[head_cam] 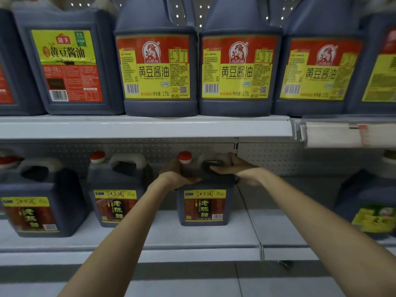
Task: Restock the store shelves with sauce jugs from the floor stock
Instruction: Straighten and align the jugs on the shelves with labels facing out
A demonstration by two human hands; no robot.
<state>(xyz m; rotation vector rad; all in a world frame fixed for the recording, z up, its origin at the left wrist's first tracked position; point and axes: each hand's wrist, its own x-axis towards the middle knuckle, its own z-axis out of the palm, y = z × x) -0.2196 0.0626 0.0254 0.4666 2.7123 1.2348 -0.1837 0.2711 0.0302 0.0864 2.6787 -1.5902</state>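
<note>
Placement step: left hand (177, 175) clasps the sauce jug (204, 207) by its neck, right hand (232, 166) grips its handle, on the lower shelf (192, 240); next, probably align and release.

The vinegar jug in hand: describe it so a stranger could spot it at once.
Find the white lower shelf, under the yellow-labelled soy sauce jugs. Three dark plastic jugs with red caps stand there. Take the rightmost dark jug, the only one gripped: left hand by its cap, right hand on its handle.
</note>
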